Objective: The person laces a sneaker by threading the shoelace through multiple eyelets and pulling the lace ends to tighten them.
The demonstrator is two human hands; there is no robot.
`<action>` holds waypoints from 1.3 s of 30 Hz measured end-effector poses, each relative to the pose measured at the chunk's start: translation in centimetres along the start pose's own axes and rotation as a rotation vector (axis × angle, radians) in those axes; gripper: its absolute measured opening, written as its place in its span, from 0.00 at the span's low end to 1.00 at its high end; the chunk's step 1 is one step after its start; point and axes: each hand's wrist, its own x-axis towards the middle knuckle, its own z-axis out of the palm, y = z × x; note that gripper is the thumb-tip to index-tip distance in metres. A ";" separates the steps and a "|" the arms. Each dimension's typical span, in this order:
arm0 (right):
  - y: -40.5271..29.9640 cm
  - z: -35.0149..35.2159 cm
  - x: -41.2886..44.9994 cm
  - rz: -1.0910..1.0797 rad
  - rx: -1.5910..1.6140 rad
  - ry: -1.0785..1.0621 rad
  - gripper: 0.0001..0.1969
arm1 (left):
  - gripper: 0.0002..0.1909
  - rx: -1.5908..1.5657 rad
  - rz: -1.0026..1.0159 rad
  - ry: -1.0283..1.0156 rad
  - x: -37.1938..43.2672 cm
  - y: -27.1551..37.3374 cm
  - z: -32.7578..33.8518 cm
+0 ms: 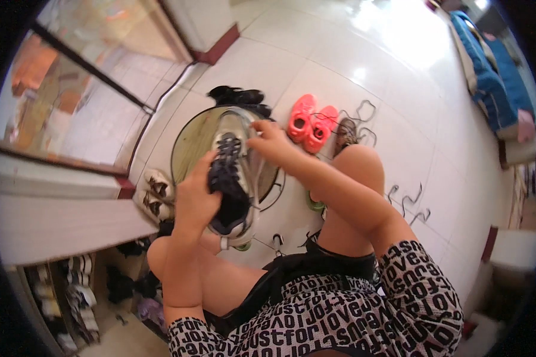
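A sneaker [232, 178] with a black lining, dark laces and a pale cream-grey upper is held up before me, its toe pointing away. My left hand [194, 196] grips it by the side near the opening. At its far right side, near the toe, is my right hand [270, 140], thumb and fingers bent along the edge. Blur there hides whether those fingers press on the shoe or pinch something thin. Beneath the sneaker stands a small round table [190, 143] with a greenish top and dark rim, partly covered by the shoe.
Coral-pink sneakers [312, 122], a brown shoe [346, 134] and black shoes [239, 96] sit on the tiled floor. Loose dark laces [408, 201] lie to the right. White-and-brown shoes [156, 194] rest at left, beside a cabinet [62, 218] holding several shoes.
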 end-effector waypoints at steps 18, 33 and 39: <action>-7.3 -2.1 -2.5 -0.300 0.095 0.283 0.44 | 0.23 0.156 0.230 0.524 6.8 3.4 1.7; 28.5 -21.4 -13.5 0.476 0.607 1.210 0.24 | 0.22 0.153 0.404 0.001 6.3 7.5 11.3; 36.3 -24.0 -16.5 0.963 0.103 0.982 0.33 | 0.23 0.355 0.225 -0.006 5.0 3.0 11.1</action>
